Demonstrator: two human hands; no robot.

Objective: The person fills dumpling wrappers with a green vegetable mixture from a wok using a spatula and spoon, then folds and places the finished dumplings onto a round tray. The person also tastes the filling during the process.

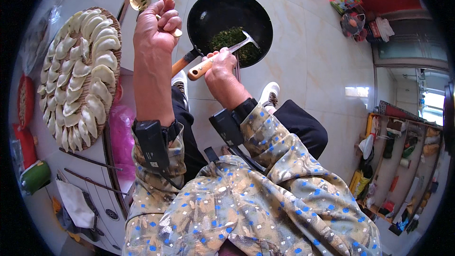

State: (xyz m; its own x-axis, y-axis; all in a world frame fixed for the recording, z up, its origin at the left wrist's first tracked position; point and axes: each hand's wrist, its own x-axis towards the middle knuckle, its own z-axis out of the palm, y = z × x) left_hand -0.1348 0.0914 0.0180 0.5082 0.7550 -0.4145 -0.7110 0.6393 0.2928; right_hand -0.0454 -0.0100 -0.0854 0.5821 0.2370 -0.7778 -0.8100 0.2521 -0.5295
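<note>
My left hand (160,21) is raised beside the wok with its fingers curled around a pale piece, probably dough (176,33), which is mostly hidden by the palm. My right hand (223,62) grips the wooden handle of a metal spatula (245,42), seen nearly edge-on over the wok. Chopped green filling (230,37) lies in the near part of the black wok (206,10), which rests on the floor between my feet. Thin sticks, perhaps chopsticks (237,73), show beside my right wrist; whether I hold them is unclear. A gold-coloured spoon (139,1) appears just beyond my left hand.
Raw dumplings (76,78) cover a round woven tray (118,30) on the low table (113,199) at left. Dark sticks (94,181) and a white cloth (76,202) lie nearer. Pink plastic (122,138) sits beside the table. Shelves (401,181) stand at right.
</note>
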